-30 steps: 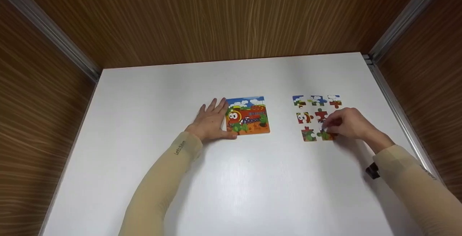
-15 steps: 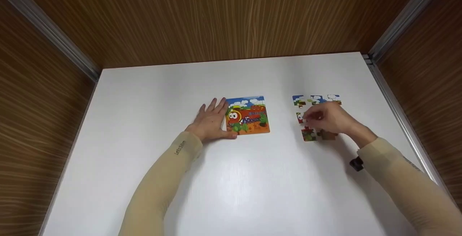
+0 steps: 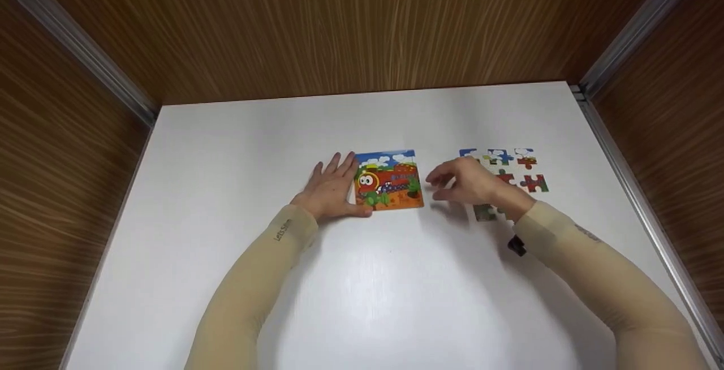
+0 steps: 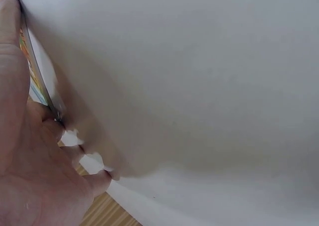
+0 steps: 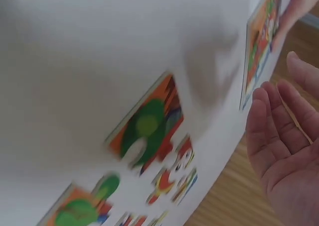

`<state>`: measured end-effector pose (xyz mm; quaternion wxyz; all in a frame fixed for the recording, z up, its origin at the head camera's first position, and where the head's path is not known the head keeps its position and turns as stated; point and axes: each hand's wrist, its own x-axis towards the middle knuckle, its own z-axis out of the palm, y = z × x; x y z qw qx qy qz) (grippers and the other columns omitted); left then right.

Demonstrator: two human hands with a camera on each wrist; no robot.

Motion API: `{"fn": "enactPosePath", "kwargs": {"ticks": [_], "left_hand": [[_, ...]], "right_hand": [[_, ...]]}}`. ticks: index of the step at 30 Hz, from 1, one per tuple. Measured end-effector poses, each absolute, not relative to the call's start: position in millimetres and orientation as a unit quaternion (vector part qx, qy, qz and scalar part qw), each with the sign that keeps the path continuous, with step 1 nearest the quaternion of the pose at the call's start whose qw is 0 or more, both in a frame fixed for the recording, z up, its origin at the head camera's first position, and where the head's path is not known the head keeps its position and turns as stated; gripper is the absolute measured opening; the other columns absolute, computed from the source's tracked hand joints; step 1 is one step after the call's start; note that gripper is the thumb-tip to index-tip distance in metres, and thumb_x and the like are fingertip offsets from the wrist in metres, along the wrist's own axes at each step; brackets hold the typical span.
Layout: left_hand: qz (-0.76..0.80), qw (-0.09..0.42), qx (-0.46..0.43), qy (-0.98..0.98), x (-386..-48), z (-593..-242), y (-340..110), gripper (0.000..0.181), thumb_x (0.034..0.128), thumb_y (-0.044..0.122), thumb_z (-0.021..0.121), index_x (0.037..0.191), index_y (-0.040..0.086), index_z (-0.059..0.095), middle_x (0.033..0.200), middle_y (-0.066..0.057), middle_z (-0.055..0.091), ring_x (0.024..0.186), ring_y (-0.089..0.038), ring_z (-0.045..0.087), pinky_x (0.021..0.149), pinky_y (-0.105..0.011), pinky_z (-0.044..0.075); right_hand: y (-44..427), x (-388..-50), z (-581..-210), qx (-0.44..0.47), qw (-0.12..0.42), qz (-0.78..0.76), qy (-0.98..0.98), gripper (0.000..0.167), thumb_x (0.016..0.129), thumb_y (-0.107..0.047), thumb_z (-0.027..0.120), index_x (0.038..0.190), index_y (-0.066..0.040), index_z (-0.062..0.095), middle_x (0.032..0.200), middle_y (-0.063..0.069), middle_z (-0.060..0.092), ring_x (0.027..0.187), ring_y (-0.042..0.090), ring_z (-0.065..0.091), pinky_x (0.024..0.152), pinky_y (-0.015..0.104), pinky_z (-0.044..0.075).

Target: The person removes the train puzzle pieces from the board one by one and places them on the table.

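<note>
A square picture card of a red cartoon train lies flat on the white table. My left hand rests at its left side, fingers spread and straight, the thumb at its lower left corner. Just right of the card, my right hand hovers with thumb and fingers apart. In the right wrist view, that hand's palm shows nothing held. Several separate jigsaw pieces lie in spaced rows at the right, partly hidden by the right hand and wrist. One green-and-orange piece shows closely in the right wrist view.
The white tabletop spreads in front of both forearms. A wood-grain panel rises at the back, with others at both sides. Metal rails run along the side edges. A black device hangs under the right wrist.
My right hand has travelled left, from over the lower right pieces to just beside the picture card, and its thumb and fingers have parted. The left hand stays in place.
</note>
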<state>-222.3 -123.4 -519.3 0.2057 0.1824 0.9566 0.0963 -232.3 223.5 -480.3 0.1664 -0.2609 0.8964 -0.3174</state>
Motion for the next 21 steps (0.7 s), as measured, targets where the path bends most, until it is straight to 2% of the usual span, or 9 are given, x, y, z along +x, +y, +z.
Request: {"fn": "enactPosePath", "kwargs": {"ticks": [8,14,18,21], "left_hand": [[0.088,0.205,0.189,0.956,-223,-519,-123,0.137,0.0896,0.091,0.067,0.182,0.016,0.001,0.193,-0.004,-0.006,0.18,-0.035,-0.006,0.144,-0.065,0.003],[0.089,0.202,0.191,0.956,-222,-518,-123,0.136,0.0897,0.09,0.068,0.182,0.015,0.002,0.193,-0.004,-0.005,0.18,-0.035,-0.005,0.144,-0.065,0.004],[0.094,0.202,0.19,0.956,-222,-518,-123,0.136,0.0898,0.089,0.07,0.182,0.015,0.003,0.193,-0.004,-0.005,0.18,-0.034,-0.006,0.145,-0.064,0.002],[0.088,0.204,0.188,0.957,-223,-519,-123,0.136,0.0895,0.09,0.069,0.183,0.016,0.002,0.193,-0.003,-0.006,0.18,-0.034,-0.007,0.145,-0.064,0.002]], "right_hand": [[195,-239,-496,-0.269,0.167,-0.291,0.903,0.051,0.089,-0.005,0.09,0.138,0.0,0.077,0.125,0.021,0.081,0.111,0.037,0.078,0.098,0.052,0.067],[184,-240,-503,-0.284,0.147,-0.258,0.911,0.053,0.087,-0.011,0.095,0.137,-0.002,0.079,0.121,0.019,0.078,0.105,0.032,0.073,0.095,0.05,0.063],[180,-240,-505,-0.285,0.148,-0.243,0.915,0.053,0.088,-0.015,0.095,0.138,-0.004,0.079,0.127,0.018,0.075,0.11,0.033,0.071,0.099,0.052,0.061],[178,-240,-504,-0.285,0.156,-0.234,0.916,0.054,0.089,-0.015,0.094,0.14,-0.005,0.078,0.131,0.019,0.076,0.117,0.036,0.072,0.108,0.055,0.06]]}}
